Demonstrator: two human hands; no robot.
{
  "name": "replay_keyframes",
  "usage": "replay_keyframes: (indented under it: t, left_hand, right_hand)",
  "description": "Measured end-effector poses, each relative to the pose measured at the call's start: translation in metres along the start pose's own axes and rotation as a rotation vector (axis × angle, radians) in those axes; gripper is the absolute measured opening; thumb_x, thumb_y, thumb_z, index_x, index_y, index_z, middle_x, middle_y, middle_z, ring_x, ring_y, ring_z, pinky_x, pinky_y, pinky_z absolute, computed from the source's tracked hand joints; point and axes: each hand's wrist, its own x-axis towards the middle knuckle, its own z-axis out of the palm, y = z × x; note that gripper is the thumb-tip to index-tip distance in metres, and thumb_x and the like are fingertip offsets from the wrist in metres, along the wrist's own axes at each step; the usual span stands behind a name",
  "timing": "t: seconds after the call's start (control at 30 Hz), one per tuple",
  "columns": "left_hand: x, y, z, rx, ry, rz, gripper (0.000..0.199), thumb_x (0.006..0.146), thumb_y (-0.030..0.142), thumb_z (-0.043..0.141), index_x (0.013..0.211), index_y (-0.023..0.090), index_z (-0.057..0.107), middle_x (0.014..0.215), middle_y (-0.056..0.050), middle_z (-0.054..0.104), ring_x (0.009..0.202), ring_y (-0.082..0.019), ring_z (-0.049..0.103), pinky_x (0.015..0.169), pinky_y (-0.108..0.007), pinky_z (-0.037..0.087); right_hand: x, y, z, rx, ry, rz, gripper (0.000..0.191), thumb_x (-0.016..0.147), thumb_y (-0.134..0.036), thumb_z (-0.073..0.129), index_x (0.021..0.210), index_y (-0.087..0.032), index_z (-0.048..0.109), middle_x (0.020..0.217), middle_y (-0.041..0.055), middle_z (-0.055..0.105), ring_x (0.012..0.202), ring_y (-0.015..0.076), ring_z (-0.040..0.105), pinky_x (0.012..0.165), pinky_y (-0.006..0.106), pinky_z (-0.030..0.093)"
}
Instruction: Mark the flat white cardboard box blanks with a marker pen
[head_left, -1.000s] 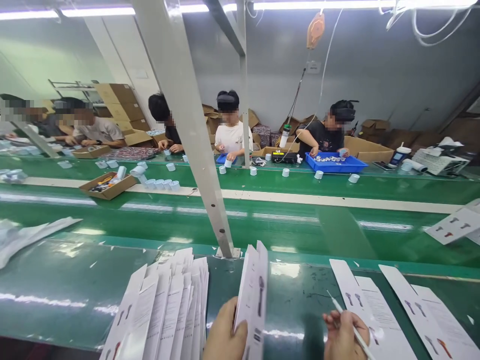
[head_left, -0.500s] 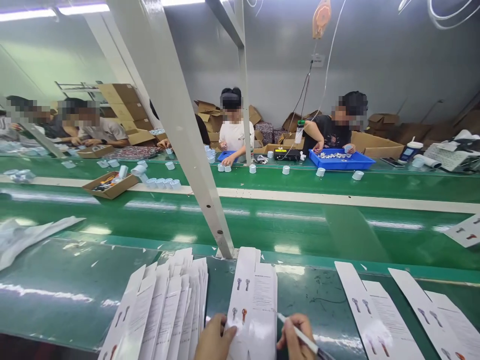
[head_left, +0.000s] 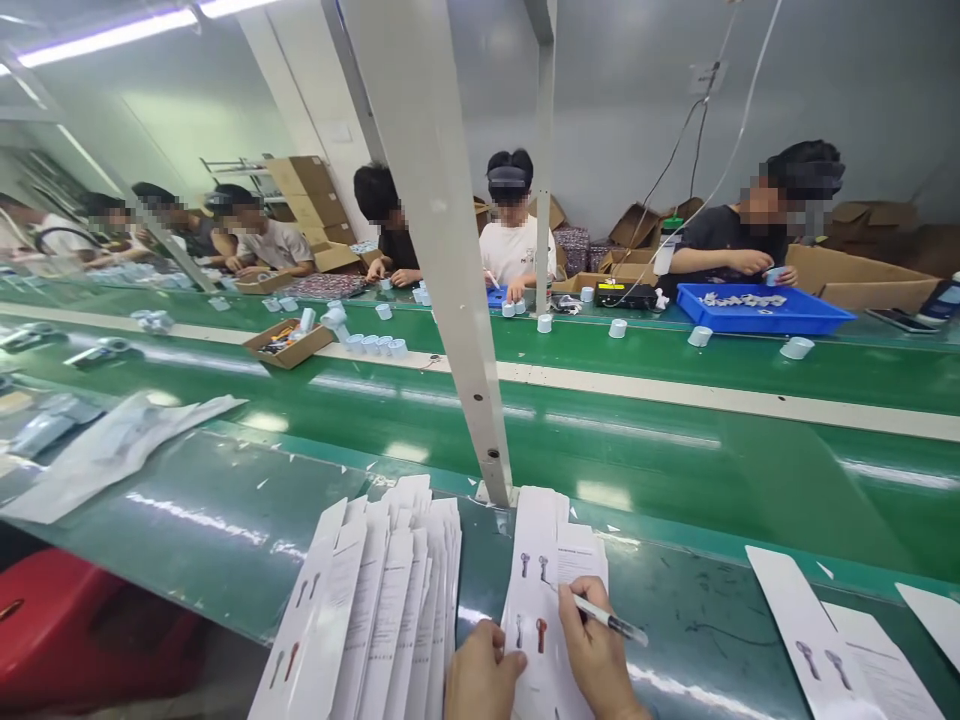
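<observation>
Writing hand: right hand gripped a pen, tip on the card.
Left hand: pressed flat on the card, clutching nothing.
Beside: fanned stack.

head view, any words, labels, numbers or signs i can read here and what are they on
None can be read.
Printed card under the pen: small text blocks beside the product pictures, too small and blurred.
Fanned stack of cards: text columns, unreadable.
Card at the right: print, unreadable.
Cardboard boxes at the back: no marks legible.
</observation>
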Motion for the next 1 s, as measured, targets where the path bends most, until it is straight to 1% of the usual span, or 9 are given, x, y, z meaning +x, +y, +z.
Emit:
replay_keyframes:
  t: [0.13,0.27,0.33,0.43,0.5,0.6,0.77,0.87,1.0]
  left_hand:
    - [0.000,0.002,0.000,-0.011,-0.016,0.006,0.010,0.078,0.017,0.061,0.088,0.017,0.061,0.087,-0.007,0.073,0.088,-0.021,0.067,0.072,-0.026,0.040]
    - [-0.006,0.007,-0.004,-0.005,-0.027,0.007,0.011,0.077,0.014,0.060,0.089,0.016,0.061,0.090,-0.008,0.072,0.091,-0.022,0.066,0.072,-0.027,0.040]
    - [-0.007,0.009,-0.005,-0.020,-0.021,-0.004,0.009,0.075,0.014,0.061,0.084,0.017,0.061,0.088,-0.007,0.072,0.089,-0.022,0.066,0.071,-0.027,0.040]
    - [-0.003,0.007,-0.004,-0.058,-0.008,-0.017,0.008,0.071,0.013,0.064,0.072,0.019,0.058,0.079,-0.003,0.069,0.079,-0.020,0.064,0.065,-0.026,0.039]
    - [0.002,0.004,-0.002,-0.121,-0.007,-0.014,0.014,0.069,0.011,0.065,0.065,0.019,0.055,0.071,-0.001,0.066,0.074,-0.018,0.062,0.063,-0.025,0.038]
    - [0.010,-0.002,0.002,-0.207,-0.026,-0.017,0.021,0.067,0.006,0.064,0.059,0.020,0.051,0.064,0.002,0.059,0.070,-0.016,0.059,0.060,-0.023,0.037]
    - [0.012,-0.006,0.002,-0.252,-0.059,-0.032,0.024,0.075,0.009,0.060,0.058,0.021,0.048,0.060,0.003,0.055,0.065,-0.015,0.057,0.055,-0.023,0.035]
    - [0.008,-0.006,0.000,-0.261,-0.054,-0.016,0.023,0.077,0.011,0.059,0.059,0.021,0.049,0.062,0.002,0.056,0.069,-0.016,0.058,0.057,-0.023,0.035]
    - [0.007,-0.007,0.000,-0.282,-0.047,-0.005,0.019,0.078,0.009,0.058,0.063,0.020,0.052,0.065,0.001,0.058,0.071,-0.016,0.058,0.060,-0.023,0.036]
  right_hand:
    - [0.000,0.003,0.002,-0.016,0.005,0.006,0.034,0.090,-0.053,0.050,0.070,-0.025,0.050,0.063,-0.0034,0.053,0.061,0.0167,0.053,0.061,0.027,0.044]
    - [-0.002,0.002,-0.003,-0.017,0.029,0.023,0.038,0.087,-0.058,0.051,0.068,-0.025,0.049,0.061,-0.0036,0.051,0.059,0.0169,0.051,0.059,0.028,0.043]
    - [-0.008,0.000,-0.008,-0.007,0.068,0.037,0.038,0.088,-0.059,0.048,0.070,-0.025,0.049,0.061,-0.0036,0.051,0.059,0.0168,0.051,0.059,0.028,0.043]
    - [-0.026,-0.001,-0.014,0.029,0.125,0.060,0.037,0.089,-0.057,0.048,0.071,-0.025,0.049,0.061,-0.0039,0.049,0.057,0.0158,0.049,0.057,0.027,0.041]
    - [-0.041,0.000,-0.015,0.048,0.098,0.067,0.039,0.087,-0.058,0.051,0.067,-0.025,0.048,0.057,-0.0049,0.046,0.053,0.0150,0.044,0.053,0.027,0.036]
    - [-0.058,0.006,-0.014,0.046,0.009,0.083,0.042,0.085,-0.060,0.051,0.064,-0.025,0.045,0.053,-0.0058,0.042,0.050,0.0147,0.042,0.051,0.027,0.033]
    - [-0.063,0.015,-0.013,0.018,-0.114,0.071,0.038,0.088,-0.055,0.049,0.065,-0.025,0.043,0.054,-0.0064,0.039,0.050,0.0145,0.040,0.052,0.028,0.031]
    - [-0.063,0.015,-0.014,0.028,-0.119,0.055,0.036,0.089,-0.053,0.048,0.066,-0.026,0.043,0.055,-0.0064,0.039,0.051,0.0146,0.041,0.053,0.028,0.032]
    - [-0.063,0.014,-0.015,0.050,-0.074,0.091,0.034,0.090,-0.050,0.047,0.068,-0.026,0.043,0.057,-0.0062,0.038,0.053,0.0152,0.042,0.055,0.027,0.034]
